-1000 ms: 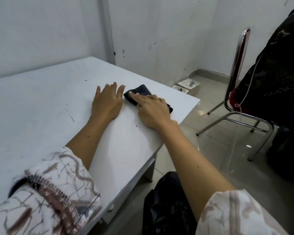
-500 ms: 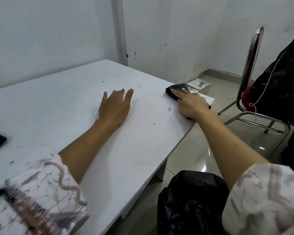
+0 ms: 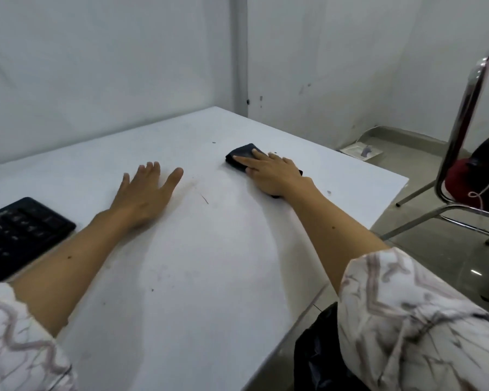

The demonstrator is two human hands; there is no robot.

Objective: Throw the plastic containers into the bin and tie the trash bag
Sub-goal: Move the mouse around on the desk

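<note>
Left hand: our left hand (image 3: 143,193) lies flat on the white table (image 3: 209,263), palm down, fingers straight and spread; its grip is wide and holds nothing.
Right hand: our right hand (image 3: 274,173) presses down on a dark folded cloth (image 3: 242,156) with fingers stretched out flat; the grip is wide, not curled round the cloth.
Cloth: it lies on the far right part of the table, one corner showing beyond our fingertips, the rest hidden under the palm.
Trash bag: a black trash bag (image 3: 314,359) sits below the table's near right edge, just beside our right sleeve (image 3: 407,320), which covers part of it; we cannot tell whether its mouth is tied.
Plastic containers: we see none of them from the head view.
Keyboard: a black keyboard (image 3: 20,232) rests at the table's left edge, just beside our left forearm.
Chair: a metal-framed chair (image 3: 463,131) stands on the tiled floor to the right, well apart from the table, with a red seat and something dark on it.
Table surface: a few small dark specks and a thin scratch lie between our hands.
</note>
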